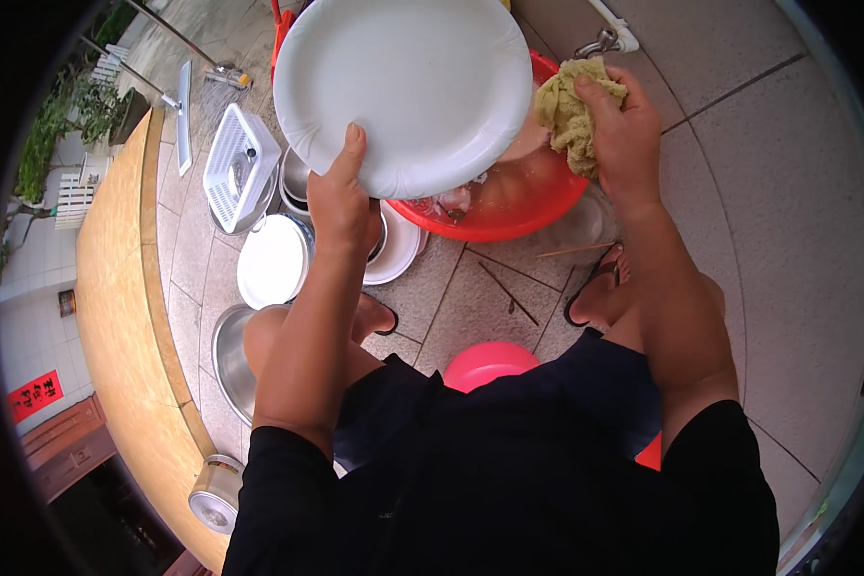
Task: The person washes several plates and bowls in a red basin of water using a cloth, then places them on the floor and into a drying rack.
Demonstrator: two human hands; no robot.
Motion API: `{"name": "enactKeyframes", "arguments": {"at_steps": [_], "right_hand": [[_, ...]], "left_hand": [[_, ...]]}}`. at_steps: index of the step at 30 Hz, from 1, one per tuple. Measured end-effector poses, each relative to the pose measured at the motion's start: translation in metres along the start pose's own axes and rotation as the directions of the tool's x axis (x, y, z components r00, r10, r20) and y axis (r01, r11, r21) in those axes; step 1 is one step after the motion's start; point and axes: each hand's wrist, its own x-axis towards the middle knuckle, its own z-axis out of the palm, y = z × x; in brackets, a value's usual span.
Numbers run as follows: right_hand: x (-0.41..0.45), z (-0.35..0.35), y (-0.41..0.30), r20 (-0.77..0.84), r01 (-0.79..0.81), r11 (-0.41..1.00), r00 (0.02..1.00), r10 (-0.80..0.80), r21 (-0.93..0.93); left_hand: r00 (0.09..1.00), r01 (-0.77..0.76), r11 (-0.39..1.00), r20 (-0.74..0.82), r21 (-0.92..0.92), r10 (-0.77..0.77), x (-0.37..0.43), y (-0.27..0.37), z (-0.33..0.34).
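Note:
A large white oval plate (410,86) is held up by its near rim in my left hand (342,194), the thumb on its face and the fingers hidden beneath. Bunched in my right hand (626,137), just right of the plate, is a yellow-green cloth (572,115). Both are above a red plastic basin (525,216) that holds water and some items too unclear to name. The plate hides the far left part of the basin.
A metal tap (597,43) is beyond the basin. To the left are a white plastic basket (241,169), white plates (273,261), metal bowls and a large steel basin (234,360). Two sticks (507,291) lie between my feet, near a pink plastic object (489,363). A metal pot (216,493) is at lower left.

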Motion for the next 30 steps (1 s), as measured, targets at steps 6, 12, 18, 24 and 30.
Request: {"name": "enactKeyframes", "arguments": {"at_steps": [6,12,18,24,30], "right_hand": [[-0.008,0.011,0.017,0.138,0.116,0.893,0.989,-0.061,-0.434],[-0.021,0.022,0.022,0.158,0.164,0.837,0.983,-0.095,-0.522],[-0.004,0.016,0.034,0.138,0.026,0.903,0.990,0.036,-0.428],[-0.005,0.014,0.035,0.033,0.023,0.945,0.999,-0.013,-0.326],[-0.011,0.027,0.018,0.309,0.529,0.681,0.849,-0.429,-0.506]], "left_hand": [[1.000,-0.014,1.000,-0.027,-0.017,0.013,-0.002,0.000,-0.002],[0.998,-0.035,0.999,-0.046,-0.022,0.034,-0.001,-0.005,0.000],[0.999,0.007,1.000,-0.052,-0.026,-0.009,0.001,-0.003,-0.005],[0.997,0.047,0.997,-0.052,-0.065,-0.050,0.002,0.001,-0.012],[0.997,0.079,0.997,-0.012,0.012,-0.078,-0.005,-0.008,-0.005]]}}
